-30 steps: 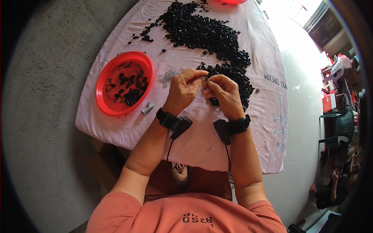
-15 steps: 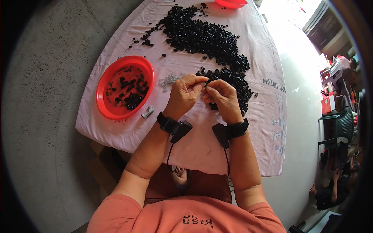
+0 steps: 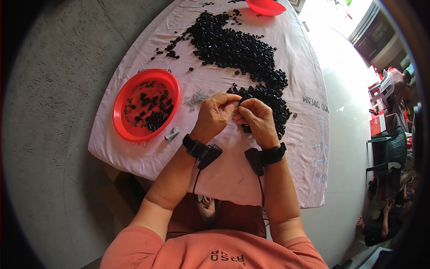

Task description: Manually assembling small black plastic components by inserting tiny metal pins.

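My left hand (image 3: 214, 115) and my right hand (image 3: 258, 119) meet fingertip to fingertip over the table's near part. Both are closed in a pinch around one small black piece (image 3: 238, 103), mostly covered by the fingers. Just beyond them spreads a large pile of small black plastic pieces (image 3: 237, 45), with a nearer heap (image 3: 273, 99) around my right hand. Beside my left hand lie thin silvery pin-like bits (image 3: 195, 99). To the left stands a round red basin (image 3: 119, 120) with several black pieces in it.
A pink printed cloth (image 3: 304, 179) covers the table. A small grey bundle (image 3: 172, 133) lies near the basin. Another red bowl (image 3: 267, 7) stands at the far edge. On the right are a dark green chair (image 3: 396, 145) and a person (image 3: 380, 228) sitting low.
The view has shifted slightly, so the table and basin appear a little lower. Both hands stay pinched together, with only small finger movement.
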The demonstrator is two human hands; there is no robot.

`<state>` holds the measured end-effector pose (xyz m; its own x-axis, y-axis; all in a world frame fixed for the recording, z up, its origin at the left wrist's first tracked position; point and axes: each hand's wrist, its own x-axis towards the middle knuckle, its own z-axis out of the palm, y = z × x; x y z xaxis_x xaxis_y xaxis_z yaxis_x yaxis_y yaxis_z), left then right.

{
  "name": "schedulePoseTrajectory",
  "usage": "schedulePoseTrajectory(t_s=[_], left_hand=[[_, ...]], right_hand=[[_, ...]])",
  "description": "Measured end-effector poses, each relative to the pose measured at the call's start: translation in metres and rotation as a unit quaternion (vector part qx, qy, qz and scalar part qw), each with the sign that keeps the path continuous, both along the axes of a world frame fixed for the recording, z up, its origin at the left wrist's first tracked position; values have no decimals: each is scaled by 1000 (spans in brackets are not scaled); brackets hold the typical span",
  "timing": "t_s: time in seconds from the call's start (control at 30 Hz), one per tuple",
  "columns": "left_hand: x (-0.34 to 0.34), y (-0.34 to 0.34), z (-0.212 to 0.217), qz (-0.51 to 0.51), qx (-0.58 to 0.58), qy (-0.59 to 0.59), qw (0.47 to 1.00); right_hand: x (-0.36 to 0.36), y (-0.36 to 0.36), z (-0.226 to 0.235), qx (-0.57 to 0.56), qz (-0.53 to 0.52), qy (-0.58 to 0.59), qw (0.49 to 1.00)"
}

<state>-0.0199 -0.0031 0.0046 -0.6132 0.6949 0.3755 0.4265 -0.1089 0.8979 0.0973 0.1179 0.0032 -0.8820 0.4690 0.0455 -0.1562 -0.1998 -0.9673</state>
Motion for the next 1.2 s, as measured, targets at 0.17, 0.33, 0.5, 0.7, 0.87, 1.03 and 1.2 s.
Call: schedulePoseTrajectory(t_s=[0.17,0.33,0.5,0.7,0.87,1.03,1.2], left_hand=[[1,0,2,1,0,2,1000],[1,0,2,8,-3,10,1000],[0,-1,0,6,-1,7,1000],[0,-1,0,-3,3,-7,1000],[-2,0,-1,-5,6,-2,1000],[-1,0,0,-5,13,-39,999],[-2,-1,-1,-1,4,-32,999]], right_hand=[[0,0,1,1,2,3,1000],[0,0,1,-1,5,-3,1000],[0,-1,3,7,3,-6,1000],[0,0,1,1,1,-5,1000],[0,1,0,-4,5,5,1000],[0,-1,3,5,-4,2,1000],[1,-1,5,2,-2,-2,1000]])
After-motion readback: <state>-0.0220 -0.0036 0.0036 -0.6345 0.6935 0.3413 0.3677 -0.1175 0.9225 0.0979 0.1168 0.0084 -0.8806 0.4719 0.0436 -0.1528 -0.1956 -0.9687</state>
